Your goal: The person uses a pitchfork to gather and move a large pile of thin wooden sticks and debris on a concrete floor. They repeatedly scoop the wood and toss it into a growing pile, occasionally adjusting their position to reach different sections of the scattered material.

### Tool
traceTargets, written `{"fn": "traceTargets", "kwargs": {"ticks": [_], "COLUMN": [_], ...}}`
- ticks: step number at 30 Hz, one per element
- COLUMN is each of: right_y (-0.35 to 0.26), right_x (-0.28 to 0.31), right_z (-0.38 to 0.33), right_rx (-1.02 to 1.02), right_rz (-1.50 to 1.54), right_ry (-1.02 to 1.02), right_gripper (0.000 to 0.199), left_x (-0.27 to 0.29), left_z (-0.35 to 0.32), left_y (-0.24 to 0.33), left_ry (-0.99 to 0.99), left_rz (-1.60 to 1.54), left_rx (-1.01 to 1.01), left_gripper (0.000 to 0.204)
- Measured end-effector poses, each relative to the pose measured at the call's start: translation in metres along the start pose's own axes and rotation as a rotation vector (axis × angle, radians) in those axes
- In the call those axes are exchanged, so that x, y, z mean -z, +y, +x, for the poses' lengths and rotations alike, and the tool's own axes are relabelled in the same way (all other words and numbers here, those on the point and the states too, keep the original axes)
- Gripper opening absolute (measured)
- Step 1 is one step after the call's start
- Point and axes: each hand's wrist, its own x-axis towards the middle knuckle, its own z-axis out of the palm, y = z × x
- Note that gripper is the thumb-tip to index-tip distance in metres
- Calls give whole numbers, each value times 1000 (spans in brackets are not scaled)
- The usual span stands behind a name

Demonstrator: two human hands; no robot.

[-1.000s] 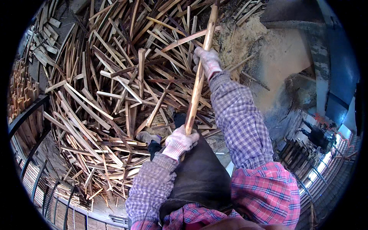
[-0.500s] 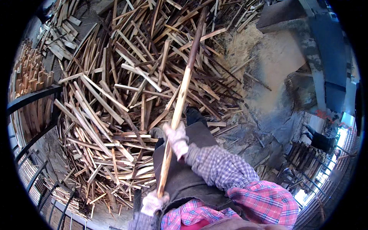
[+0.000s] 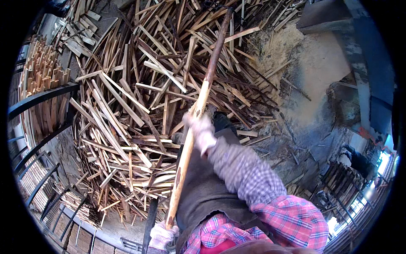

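Wooden pole (image 3: 192, 127) — both gloved hands, left (image 3: 161, 234), right (image 3: 199, 129), gripping it, over scrap-wood pile (image 3: 135, 97)

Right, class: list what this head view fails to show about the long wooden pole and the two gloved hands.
- Long wooden pole: its far tip is lost among the heap of split wooden slats.
- Left gloved hand: partly cut off by the picture's lower rim.
- Right gloved hand: motion-blurred, fingers indistinct.

Head camera looks steeply down onto nearby wood scraps (image 3: 139, 110).
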Motion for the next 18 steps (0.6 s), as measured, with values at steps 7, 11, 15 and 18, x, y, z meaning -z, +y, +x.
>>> {"fn": "traceTargets", "kwargs": {"ticks": [7,11,15,18], "right_y": [-110,-90,-68,-24], "right_x": [40,19,8,-9], "right_z": [94,97,61,-4], "right_rx": [-44,-25,54,34], "right_rz": [15,58,36,181], "right_ry": [-10,11,34,143], "right_gripper": [17,19,20,19], "left_x": [-4,-19,-34,-21], "left_z": [-26,-9,47,74], "left_y": [13,-30,-114,-187], "left_ry": [-63,142,74,99], "left_rz": [137,161,302,290], "left_rx": [-159,-314,-420,-246], "left_gripper": [28,28,41,40]}}
